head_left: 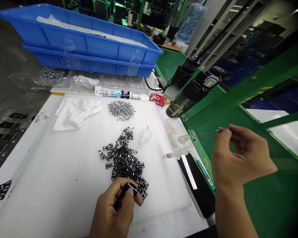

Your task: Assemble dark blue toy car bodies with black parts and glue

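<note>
Small, glossy black slotted pieces (125, 160) are lying heaped at the middle of the white counter (52, 172).
Over the heap's near end, the left hand (115, 208) is curling almost closed around some more black pieces, their number being hidden, with its thumb pressing on top. Past the counter's right edge, the right hand (240, 155) is pinching a thin, straight metal rod (205, 133) between thumb and forefinger; the rod is pointing toward a small, translucent, rounded container (183, 138), though I cannot tell whether they are touching. Small silver metal pins (121, 109) are lying piled toward the far edge, a folded white cloth (76, 114) is resting near the far left corner, and a flat black phone (197, 185) is lying along the right edge.
</note>
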Demonstrator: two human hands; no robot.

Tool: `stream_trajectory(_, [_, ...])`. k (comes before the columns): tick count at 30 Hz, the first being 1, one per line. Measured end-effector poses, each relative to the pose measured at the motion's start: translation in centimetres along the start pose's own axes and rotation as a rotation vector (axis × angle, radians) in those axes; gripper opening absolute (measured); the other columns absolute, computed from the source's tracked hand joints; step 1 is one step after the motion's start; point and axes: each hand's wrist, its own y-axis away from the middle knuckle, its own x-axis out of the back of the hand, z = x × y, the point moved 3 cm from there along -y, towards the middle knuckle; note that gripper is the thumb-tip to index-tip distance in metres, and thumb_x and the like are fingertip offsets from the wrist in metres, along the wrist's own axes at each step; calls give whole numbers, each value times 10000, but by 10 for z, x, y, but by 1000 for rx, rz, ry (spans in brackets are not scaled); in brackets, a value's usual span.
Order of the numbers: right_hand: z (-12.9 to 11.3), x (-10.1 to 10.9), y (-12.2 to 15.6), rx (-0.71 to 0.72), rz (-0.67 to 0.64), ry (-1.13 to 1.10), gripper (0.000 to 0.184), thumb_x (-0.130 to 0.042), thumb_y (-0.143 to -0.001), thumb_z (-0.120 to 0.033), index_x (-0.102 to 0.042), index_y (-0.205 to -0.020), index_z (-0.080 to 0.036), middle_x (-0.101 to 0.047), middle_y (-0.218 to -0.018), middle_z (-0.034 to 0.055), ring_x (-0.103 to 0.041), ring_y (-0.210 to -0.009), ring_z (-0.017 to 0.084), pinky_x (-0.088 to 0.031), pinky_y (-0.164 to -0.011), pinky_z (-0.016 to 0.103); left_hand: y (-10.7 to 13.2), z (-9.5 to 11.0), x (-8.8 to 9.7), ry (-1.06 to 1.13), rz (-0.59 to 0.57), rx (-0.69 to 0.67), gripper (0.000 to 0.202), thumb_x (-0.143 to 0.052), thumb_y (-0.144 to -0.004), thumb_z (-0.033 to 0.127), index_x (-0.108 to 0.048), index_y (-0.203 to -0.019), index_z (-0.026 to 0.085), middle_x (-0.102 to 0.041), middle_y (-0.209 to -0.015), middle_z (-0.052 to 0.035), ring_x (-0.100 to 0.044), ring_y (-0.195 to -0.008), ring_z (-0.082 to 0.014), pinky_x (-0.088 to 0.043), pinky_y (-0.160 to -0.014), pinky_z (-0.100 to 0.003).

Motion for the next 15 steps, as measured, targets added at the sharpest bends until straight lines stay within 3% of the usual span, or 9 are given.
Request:
stream_trajectory(4, [-4,-3,5,-32,-68,-47,236,-710,-905,-342,-761,-1048,-161,-768,-883,55,-763,-801,232,-659,-794,397,-1,0,0,25,-2,3,349,-572,-933,491,-675,-822,176,-632,-651,-20,-303,-438,-67,-260,-423,-217])
stream_trajectory(9, [-10,6,0,-55,109,-78,278,-693,-903,-359,-756,-1058,-137,-755,-899,113,-764,-818,280,-657,-770,459,-1,0,1,36,-28,-9,334,-570,-931,472,-688,-863,167,-692,-743,-57,-324,-451,-75,-269,-414,-213])
stream_trajectory(13, [-11,2,3,-121,-33,-121,261,-737,-886,-331,-766,-1045,-126,-761,-885,110,-765,-820,278,-647,-807,442,-2,-2,2,50,-35,-18,343,-560,-941,468,-698,-871,161,-684,-742,-64,-332,-458,-84,-273,-409,-212])
stream_trajectory(15, [-10,4,4,-147,-45,-131,268,-743,-885,-337,-762,-1045,-123,-759,-884,110,-764,-825,280,-643,-814,444,-2,-1,2,58,-36,-26,336,-567,-937,466,-694,-865,164,-685,-738,-63,-330,-461,-85,-265,-405,-210])
